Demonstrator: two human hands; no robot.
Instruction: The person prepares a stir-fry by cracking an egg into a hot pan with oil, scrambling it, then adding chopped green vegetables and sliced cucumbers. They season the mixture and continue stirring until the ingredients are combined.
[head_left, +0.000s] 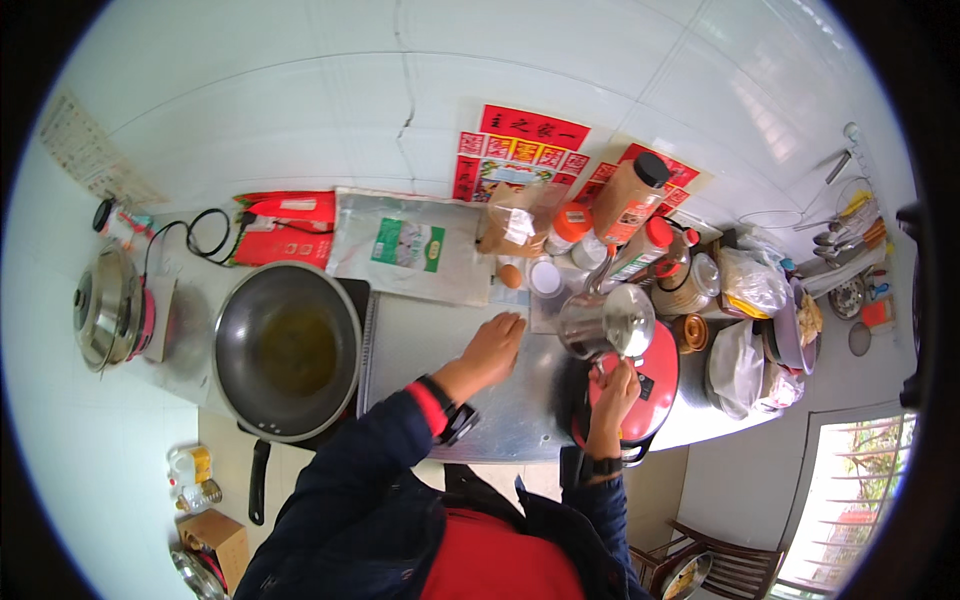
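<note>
My left hand hovers over the bare metal counter. Its fingers lie close together, and its underside is hidden. On the right, my right hand grips the near edge of a shiny round metal lid. This lid is tilted beside a small stainless steel pot, whose handle points away from me. Beneath my right hand is a red lidded electric cooker. A brown egg and a small jar with white contents sit beyond my left hand.
On the left, a dark wok with yellowish oil stands on a black cooktop. A plastic bag lies by the wall. Seasoning bottles crowd the back right. A lidded metal pot stands far left, and a wooden chair lower right.
</note>
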